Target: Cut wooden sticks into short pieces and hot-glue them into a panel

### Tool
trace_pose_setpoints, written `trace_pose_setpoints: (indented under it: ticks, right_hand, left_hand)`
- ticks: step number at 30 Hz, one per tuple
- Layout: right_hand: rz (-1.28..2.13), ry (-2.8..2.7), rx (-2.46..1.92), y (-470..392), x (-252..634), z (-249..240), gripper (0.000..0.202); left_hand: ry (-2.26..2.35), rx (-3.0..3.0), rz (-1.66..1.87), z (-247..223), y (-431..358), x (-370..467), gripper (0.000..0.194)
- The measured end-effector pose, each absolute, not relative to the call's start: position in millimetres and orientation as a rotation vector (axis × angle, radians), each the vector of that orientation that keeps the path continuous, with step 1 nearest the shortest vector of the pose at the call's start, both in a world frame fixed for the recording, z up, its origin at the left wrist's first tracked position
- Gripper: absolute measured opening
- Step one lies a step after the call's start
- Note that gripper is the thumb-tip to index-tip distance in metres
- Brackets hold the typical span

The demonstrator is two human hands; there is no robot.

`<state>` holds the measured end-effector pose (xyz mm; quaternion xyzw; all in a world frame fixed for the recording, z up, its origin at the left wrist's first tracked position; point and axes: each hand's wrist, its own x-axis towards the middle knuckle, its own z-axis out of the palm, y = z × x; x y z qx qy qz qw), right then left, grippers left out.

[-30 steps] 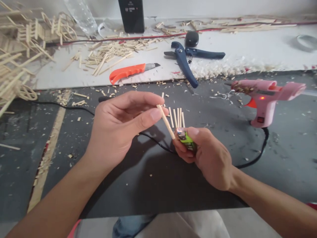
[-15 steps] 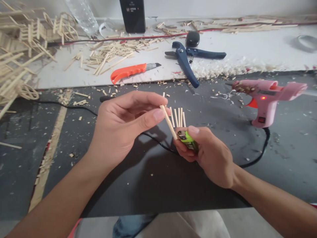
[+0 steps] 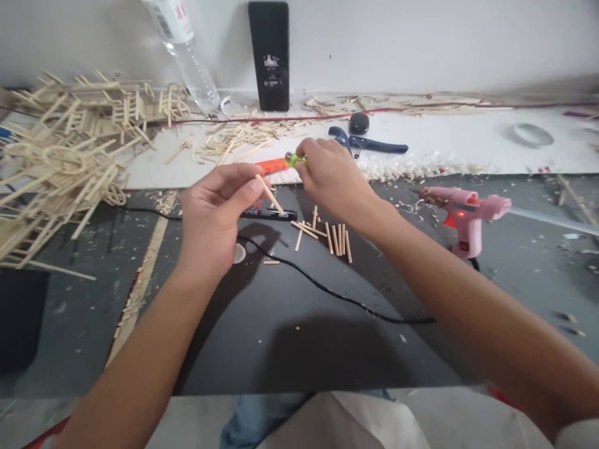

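My left hand pinches a short thin wooden stick between thumb and fingers. The stick slants down to the right above a black marker pen. Further back, my right hand is closed around a green lighter, whose metal end points left. Behind the lighter lies an orange utility knife, partly covered by the hands. Cut wooden sticks lie in a loose row on the dark table below my right hand, with several crossed sticks beside them.
At the right stands a pink glue gun, its light on. Blue cutters lie at the back near a black phone and a plastic bottle. Wooden stick structures fill the left. A black cable crosses the table.
My right hand has moved up and away with the lighter, off the stick's lower end. My left hand still holds the stick. The view has tilted upward.
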<state>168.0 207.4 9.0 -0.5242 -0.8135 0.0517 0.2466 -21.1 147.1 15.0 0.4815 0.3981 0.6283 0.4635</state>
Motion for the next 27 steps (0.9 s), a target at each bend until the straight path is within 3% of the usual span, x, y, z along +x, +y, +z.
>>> trace_pose_setpoints:
  ticks: [3,9,18,21,24,27]
  right_hand:
    - [-0.088,-2.346,-1.432,205,153,17,0.023]
    - [0.124,-2.910,-0.832,154,179,24,0.020]
    - [-0.025,-3.118,-0.423,156,171,18,0.025]
    - [0.223,-2.878,-0.504,152,178,23,0.019]
    - [0.645,-2.241,-0.742,131,190,24,0.012]
    - [0.791,-1.857,-0.947,105,202,17,0.009]
  left_hand:
    - [0.995,1.245,1.535,12,143,-20,0.013]
    - [0.874,1.352,1.748,16,139,-17,0.013]
    - [0.767,1.355,1.707,23,126,-8,0.015]
    - [0.835,1.348,1.668,25,125,-9,0.014]
    - [0.772,1.363,1.682,24,125,-10,0.016]
    - [0.799,1.406,1.634,17,123,-6,0.017]
